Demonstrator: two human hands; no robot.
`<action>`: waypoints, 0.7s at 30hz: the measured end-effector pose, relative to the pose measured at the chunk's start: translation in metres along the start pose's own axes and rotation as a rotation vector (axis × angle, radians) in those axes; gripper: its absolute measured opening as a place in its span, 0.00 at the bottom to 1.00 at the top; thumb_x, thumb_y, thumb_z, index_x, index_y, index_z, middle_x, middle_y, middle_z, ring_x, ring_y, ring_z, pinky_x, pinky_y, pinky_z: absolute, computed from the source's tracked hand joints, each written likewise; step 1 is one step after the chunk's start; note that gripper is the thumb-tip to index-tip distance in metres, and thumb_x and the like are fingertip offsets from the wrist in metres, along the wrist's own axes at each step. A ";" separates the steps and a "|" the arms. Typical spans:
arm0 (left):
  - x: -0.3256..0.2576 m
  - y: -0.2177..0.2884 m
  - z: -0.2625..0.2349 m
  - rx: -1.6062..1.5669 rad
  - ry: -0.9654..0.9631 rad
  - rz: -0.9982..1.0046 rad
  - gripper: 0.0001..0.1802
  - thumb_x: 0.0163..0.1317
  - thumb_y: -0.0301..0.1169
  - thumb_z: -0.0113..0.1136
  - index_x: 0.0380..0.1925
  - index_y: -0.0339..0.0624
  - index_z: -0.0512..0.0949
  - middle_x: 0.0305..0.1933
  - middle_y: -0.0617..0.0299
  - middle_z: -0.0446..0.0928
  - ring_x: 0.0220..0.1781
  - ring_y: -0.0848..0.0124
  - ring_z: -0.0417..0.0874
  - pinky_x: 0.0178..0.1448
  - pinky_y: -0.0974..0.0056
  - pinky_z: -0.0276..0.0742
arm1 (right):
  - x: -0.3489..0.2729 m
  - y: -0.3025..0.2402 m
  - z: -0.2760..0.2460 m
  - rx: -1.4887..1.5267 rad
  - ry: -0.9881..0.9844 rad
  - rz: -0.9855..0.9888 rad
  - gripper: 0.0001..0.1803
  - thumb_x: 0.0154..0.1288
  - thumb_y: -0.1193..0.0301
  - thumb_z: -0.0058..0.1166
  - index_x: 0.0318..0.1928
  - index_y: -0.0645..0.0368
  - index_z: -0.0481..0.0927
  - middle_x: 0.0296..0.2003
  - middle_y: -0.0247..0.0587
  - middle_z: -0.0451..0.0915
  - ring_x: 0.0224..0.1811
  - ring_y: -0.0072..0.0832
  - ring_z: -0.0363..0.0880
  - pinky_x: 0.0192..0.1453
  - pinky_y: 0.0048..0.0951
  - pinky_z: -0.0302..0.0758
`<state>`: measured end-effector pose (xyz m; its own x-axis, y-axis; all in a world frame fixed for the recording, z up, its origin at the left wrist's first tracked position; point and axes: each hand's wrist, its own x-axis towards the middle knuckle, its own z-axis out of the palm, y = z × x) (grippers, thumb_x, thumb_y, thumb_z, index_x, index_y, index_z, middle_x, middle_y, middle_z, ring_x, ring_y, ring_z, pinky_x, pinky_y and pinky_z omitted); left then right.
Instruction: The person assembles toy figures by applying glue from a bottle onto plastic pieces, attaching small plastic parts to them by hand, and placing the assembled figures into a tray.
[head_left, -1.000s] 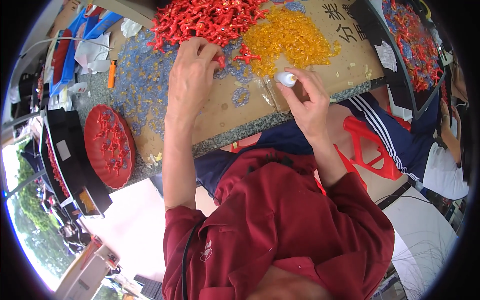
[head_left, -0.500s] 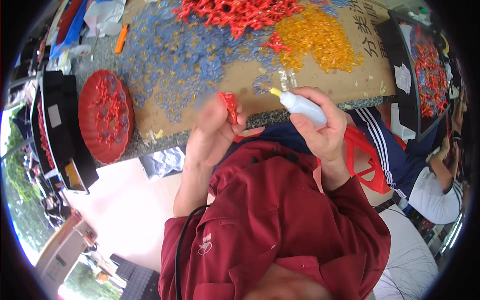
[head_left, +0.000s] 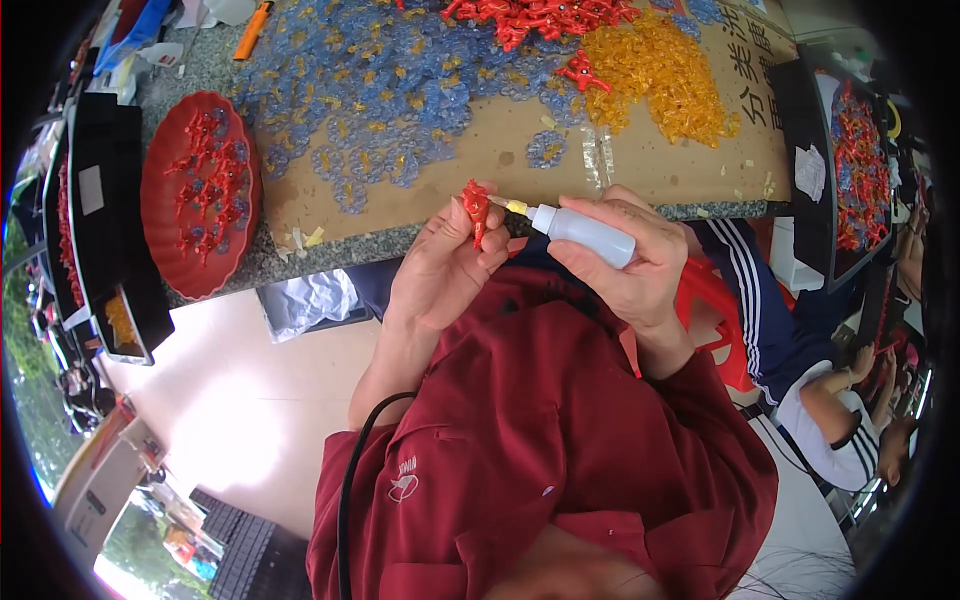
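Note:
Between the fingertips of my left hand (head_left: 440, 262) is a small red plastic figure (head_left: 475, 208), held upright just past the table's near edge. My right hand (head_left: 640, 255) is wrapped round a white squeeze bottle (head_left: 590, 236) with a yellow-collared thin nozzle (head_left: 515, 206). The bottle lies nearly level and its tip points left, at or touching the upper part of the figure. Exact contact is too small to make out. Beyond my hands, blue clear plastic pieces (head_left: 390, 110), a heap of amber pieces (head_left: 650, 80) and a pile of red figures (head_left: 540, 18) cover the cardboard.
A red scalloped dish (head_left: 155, 215) with red figures stands at the left, beside a black bin (head_left: 105, 190). A black tray (head_left: 818, 190) of red figures stands at the right. An orange cutter (head_left: 254, 30) lies far left. A person in white (head_left: 825, 425) sits at the right.
My right hand has brought the bottle left and levelled it, so its nozzle meets the figure. My left hand has moved slightly right and now holds the figure more upright.

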<state>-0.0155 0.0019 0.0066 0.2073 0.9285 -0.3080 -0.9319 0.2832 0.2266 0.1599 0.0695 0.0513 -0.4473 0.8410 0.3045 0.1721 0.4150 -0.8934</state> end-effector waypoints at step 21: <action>0.004 -0.006 -0.001 0.026 0.003 -0.030 0.19 0.64 0.37 0.47 0.51 0.39 0.67 0.35 0.64 0.68 0.31 0.77 0.69 0.48 0.67 0.70 | -0.004 -0.002 -0.014 0.040 -0.016 0.075 0.16 0.43 0.76 0.66 0.36 0.67 0.80 0.25 0.40 0.79 0.23 0.22 0.73 0.26 0.20 0.68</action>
<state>-0.0096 0.0036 0.0031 0.2346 0.9187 -0.3176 -0.9170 0.3176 0.2415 0.1735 0.0700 0.0560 -0.4484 0.8634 0.2315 0.1705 0.3368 -0.9260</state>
